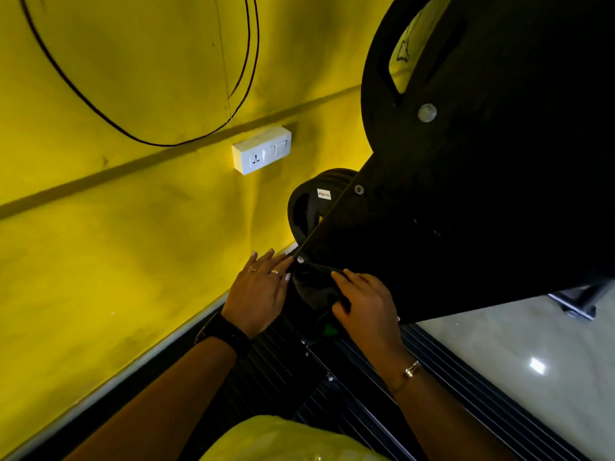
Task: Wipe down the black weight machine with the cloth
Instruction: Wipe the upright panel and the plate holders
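Observation:
The black weight machine [466, 211] fills the upper right, a flat black panel with silver bolts running down to a lower corner at the centre. A dark cloth [312, 281] is bunched against that lower corner. My right hand [366, 301] grips the cloth, fingers curled over its near edge. My left hand [259, 291] lies with straight fingers against the panel's left edge, just beside the cloth. Most of the cloth blends into the dark machine.
A yellow wall [116, 211] with a white socket box [262, 149] and looping black cables runs along the left. A black weight plate [309, 207] leans behind the panel. Ribbed black matting [349, 394] lies below, and shiny pale floor [532, 354] at the right.

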A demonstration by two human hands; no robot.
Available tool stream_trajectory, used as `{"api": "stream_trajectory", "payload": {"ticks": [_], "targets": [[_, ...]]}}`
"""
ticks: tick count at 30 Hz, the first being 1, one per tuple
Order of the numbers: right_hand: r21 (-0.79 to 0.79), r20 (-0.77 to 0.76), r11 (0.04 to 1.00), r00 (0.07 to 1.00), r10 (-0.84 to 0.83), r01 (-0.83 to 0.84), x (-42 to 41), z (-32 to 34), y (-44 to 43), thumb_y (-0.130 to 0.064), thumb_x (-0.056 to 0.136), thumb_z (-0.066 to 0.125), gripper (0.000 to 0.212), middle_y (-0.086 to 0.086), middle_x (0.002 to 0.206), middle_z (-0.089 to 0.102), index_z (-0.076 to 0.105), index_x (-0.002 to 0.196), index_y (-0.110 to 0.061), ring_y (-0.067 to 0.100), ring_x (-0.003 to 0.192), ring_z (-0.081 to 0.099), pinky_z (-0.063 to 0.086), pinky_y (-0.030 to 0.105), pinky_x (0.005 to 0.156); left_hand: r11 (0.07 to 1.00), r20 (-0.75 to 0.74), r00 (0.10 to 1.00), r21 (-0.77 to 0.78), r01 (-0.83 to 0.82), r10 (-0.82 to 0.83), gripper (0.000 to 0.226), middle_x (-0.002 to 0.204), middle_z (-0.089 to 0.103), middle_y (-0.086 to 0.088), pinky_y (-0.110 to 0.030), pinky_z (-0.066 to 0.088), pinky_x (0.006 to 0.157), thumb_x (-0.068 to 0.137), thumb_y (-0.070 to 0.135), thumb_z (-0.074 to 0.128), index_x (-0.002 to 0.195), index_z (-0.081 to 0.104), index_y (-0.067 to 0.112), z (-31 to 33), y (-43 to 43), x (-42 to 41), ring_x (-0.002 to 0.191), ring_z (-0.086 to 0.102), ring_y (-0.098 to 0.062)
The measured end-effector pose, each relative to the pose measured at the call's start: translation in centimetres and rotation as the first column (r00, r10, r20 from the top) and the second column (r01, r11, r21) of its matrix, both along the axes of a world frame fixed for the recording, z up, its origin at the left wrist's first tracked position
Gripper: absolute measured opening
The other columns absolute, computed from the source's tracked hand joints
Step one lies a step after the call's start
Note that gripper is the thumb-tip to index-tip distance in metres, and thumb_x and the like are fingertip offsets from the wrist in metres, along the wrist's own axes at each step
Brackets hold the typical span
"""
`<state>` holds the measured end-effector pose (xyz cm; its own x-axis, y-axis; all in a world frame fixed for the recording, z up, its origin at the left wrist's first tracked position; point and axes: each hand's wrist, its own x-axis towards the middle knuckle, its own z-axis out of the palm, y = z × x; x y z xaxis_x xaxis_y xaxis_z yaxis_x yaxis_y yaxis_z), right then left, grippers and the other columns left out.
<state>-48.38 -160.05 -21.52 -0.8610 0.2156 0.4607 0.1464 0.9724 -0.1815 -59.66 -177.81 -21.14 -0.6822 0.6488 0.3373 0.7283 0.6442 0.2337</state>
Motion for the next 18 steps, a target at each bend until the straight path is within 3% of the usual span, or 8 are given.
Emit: {"api": "stream_trajectory", "payload": {"ticks": [10, 18], "targets": [[0.014, -0.061, 1.000, 0.998, 0.000, 0.001, -2.0, 0.6, 0.6, -0.017, 0.057, 0.089, 0.058, 0.008, 0.108, 0.071, 0.071, 0.113, -0.014, 0.030, 0.095, 0.066, 0.057, 0.043, 0.080, 1.000, 0.089, 0.996, -0.004, -0.021, 0.022, 0.065, 0.137, 0.057, -0.010, -0.040, 0.014, 0.115, 0.097, 0.041, 0.013, 0.136, 0.056, 0.011, 1.7, 1.1, -1.6, 0.136, 0.044, -0.029], [0.044, -0.054, 0.998, 0.997, -0.050, 0.053, -5.0, -0.1, 0.2, -0.021, 0.056, 0.091, 0.061, 0.007, 0.110, 0.070, 0.070, 0.114, -0.015, 0.029, 0.097, 0.065, 0.056, 0.042, 0.080, 1.000, 0.123, 0.992, -0.005, 0.002, -0.001, 0.062, 0.136, 0.058, -0.010, -0.040, 0.016, 0.114, 0.098, 0.040, 0.015, 0.136, 0.056, 0.013, 1.0, 1.9, -5.9, 0.135, 0.044, -0.029]]}}
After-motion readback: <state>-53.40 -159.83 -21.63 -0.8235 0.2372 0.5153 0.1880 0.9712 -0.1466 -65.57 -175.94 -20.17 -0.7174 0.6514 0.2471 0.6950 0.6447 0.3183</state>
